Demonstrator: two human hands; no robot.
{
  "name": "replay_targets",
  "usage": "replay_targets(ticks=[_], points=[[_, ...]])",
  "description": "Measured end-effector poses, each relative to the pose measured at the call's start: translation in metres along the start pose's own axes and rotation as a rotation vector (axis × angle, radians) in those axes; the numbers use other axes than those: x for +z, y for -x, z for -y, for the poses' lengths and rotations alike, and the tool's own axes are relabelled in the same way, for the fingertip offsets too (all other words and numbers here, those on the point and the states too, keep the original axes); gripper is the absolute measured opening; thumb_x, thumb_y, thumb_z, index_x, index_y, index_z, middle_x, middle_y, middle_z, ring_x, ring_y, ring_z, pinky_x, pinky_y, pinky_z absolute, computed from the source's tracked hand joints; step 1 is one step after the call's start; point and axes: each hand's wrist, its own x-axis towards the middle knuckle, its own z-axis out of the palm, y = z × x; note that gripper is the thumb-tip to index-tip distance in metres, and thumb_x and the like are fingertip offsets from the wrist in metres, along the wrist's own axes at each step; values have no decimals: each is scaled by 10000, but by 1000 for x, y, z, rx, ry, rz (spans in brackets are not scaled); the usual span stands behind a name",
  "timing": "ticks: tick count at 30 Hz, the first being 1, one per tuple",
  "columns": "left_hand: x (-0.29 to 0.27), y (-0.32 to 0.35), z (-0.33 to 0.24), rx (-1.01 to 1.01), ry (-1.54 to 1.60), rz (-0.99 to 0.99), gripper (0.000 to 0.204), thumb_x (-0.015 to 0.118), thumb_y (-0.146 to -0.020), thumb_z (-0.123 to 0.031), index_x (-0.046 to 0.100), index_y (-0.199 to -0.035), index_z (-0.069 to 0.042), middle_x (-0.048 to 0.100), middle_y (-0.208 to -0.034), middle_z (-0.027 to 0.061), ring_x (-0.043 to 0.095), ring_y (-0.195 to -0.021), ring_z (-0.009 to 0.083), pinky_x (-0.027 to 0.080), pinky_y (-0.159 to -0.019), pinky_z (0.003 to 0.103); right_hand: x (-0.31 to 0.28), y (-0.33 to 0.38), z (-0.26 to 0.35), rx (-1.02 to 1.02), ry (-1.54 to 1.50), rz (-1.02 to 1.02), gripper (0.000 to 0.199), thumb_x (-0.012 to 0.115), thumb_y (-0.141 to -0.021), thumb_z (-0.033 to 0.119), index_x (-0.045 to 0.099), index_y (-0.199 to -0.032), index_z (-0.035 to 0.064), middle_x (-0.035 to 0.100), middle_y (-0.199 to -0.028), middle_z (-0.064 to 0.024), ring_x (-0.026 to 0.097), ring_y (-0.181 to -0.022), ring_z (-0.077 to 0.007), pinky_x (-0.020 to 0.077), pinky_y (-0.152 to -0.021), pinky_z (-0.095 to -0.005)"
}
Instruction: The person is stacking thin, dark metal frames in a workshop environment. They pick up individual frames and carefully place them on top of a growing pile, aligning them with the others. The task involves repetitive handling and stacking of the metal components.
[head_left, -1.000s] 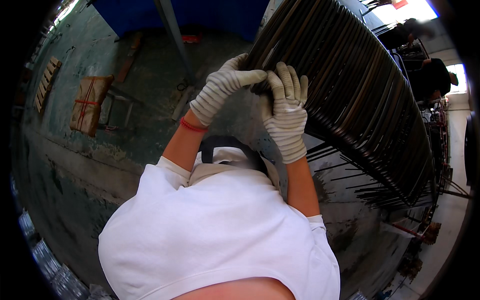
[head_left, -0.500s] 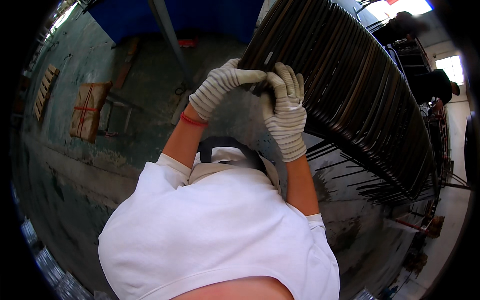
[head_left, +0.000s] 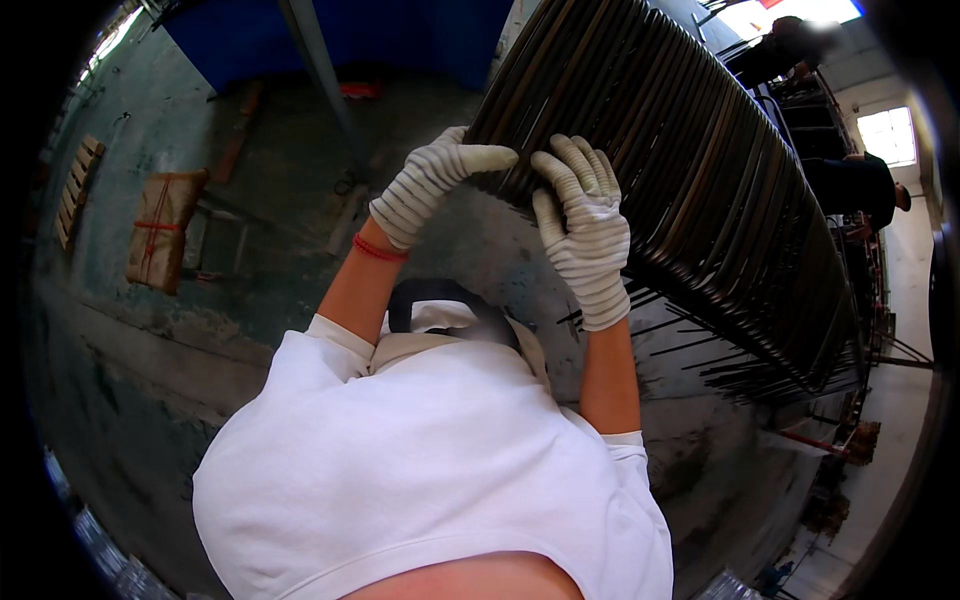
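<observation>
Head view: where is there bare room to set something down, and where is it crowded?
Widest open patch: the floor bordered by the red-tied brown bundle, white shirt and silvery bundles. A smaller gap lies between the left hand and right hand. Crowded: the right side, with the stack of dark metal rods and thin rods jutting beneath.

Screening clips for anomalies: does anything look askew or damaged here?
Two mild things. Beneath the orderly row of dark bent tubes, thin dark rods jut out at uneven lengths, though that may be normal. The greenish floor looks worn, with pale patches near the red-tied brown package.
</observation>
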Motion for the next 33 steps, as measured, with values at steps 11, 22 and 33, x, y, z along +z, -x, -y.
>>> replay_targets(ticks=[11, 22, 33], points=[[-6, -6, 10, -47, 76, -47, 438, 730, -768, -267, 636, -1131, -42, 637, -1079, 78, 598, -1000, 146, 439, -918, 245, -2, -2, -5, -53, 83, 63, 390, 641, -752, 114, 588, -1134, 171, 530, -1274, -75, 477, -1218, -272, 347, -1070, -424], [13, -9, 23, 411, -419, -394, 812, 773, -678, -274, 391, -1375, -105, 518, -1260, 162, 536, -1124, 282, 427, -971, 351, 0, -1, -4, -71, 157, 100, 491, 651, -728, 134, 580, -1210, 197, 511, -1301, -77, 463, -1230, -261, 334, -1083, -421], [38, 1, 30, 754, -1347, -554, 644, 615, -739, -155, 447, -1360, -198, 389, -1410, 156, 310, -1321, 393, 152, -1109, 546, -1, 0, -5, -49, 100, 78, 454, 649, -730, 113, 569, -1176, 146, 506, -1301, -65, 459, -1232, -259, 342, -1077, -412]])
